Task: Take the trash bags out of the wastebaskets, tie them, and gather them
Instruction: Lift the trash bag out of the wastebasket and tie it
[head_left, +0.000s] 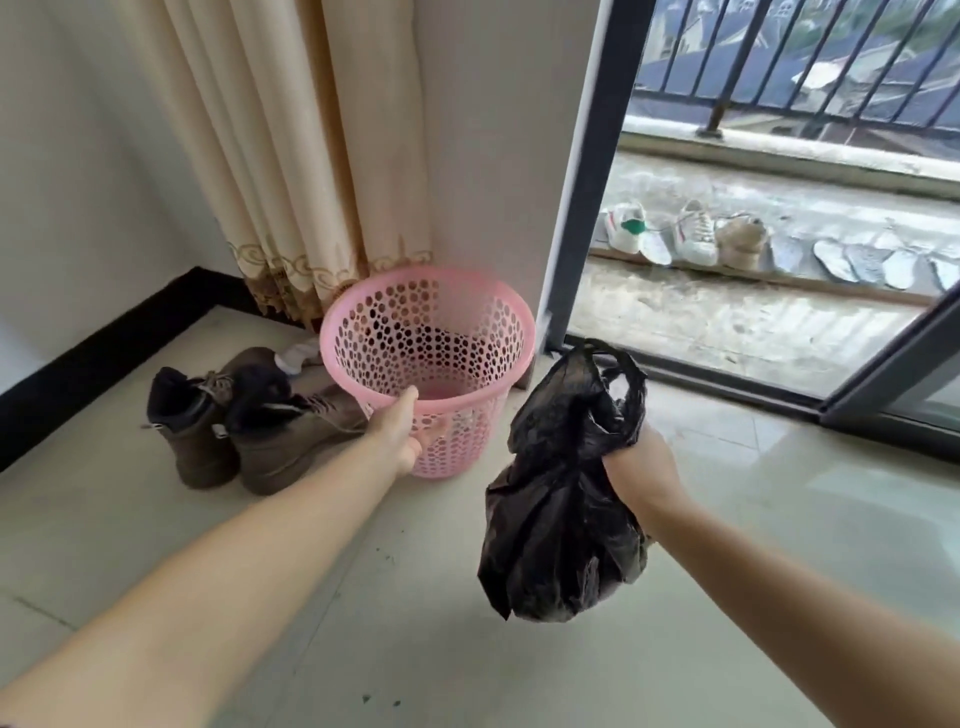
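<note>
The black trash bag (563, 499) hangs clear of the floor, out of the wastebasket, gripped at its gathered neck by the right hand (641, 465), which is closed in a fist around the plastic. The bag's handle loops stand up loose above the fist; whether a knot has been made cannot be told. The film is thin, soft and crumpled, and the bulge low in the bag suggests a modest load; judged light, easily carried one-handed, though liable to tear if snagged or pulled at a single point. The sound place to take hold is the bunched neck or the two handle loops, not the belly. The left hand (410, 434) is clamped on the near rim of the pink perforated wastebasket (467, 312), thumb over the rim and fingers against the outer wall. The basket stands upright on the tiled floor (415, 623) and shows no liner inside. A pair of brown boots (244, 421) lies just beside the basket on its left. A cream curtain (291, 156) hangs behind. To the right, a sliding door opens on a balcony with sneakers (670, 234) lined along its sill.
</note>
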